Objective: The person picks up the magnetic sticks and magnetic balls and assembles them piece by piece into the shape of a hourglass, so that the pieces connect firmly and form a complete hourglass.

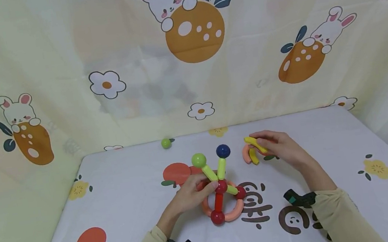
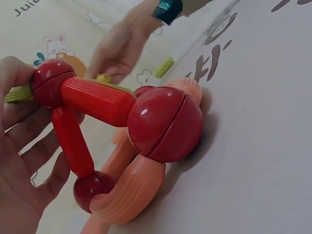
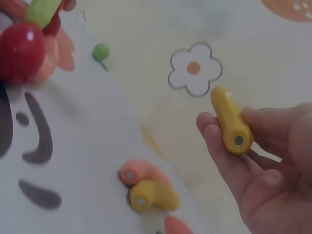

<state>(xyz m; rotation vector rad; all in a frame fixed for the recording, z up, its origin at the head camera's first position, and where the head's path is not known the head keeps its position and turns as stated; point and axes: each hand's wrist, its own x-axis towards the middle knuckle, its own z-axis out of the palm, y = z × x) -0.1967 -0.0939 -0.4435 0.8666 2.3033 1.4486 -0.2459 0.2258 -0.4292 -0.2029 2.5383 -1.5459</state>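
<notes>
My left hand [image 1: 190,195] grips a magnetic ball-and-rod model [image 1: 218,217] near its upper red ball [image 2: 52,83]. Pink curved rods [image 2: 134,192] and red balls make a ring at its base, joined to the upper ball by straight rods, red and light green. Two light green rods rise from the top, one ending in a green ball [image 1: 199,160], the other in a dark blue ball [image 1: 223,151]. To the right, my right hand [image 1: 286,149] pinches a yellow curved rod [image 3: 228,117] between thumb and fingers, above the table.
Below the right hand, a pink curved rod [image 3: 146,170] and another yellow curved rod [image 3: 155,195] lie side by side on the cloth. A loose green ball [image 1: 166,143] sits at the table's back edge, against the patterned curtain [image 1: 134,116].
</notes>
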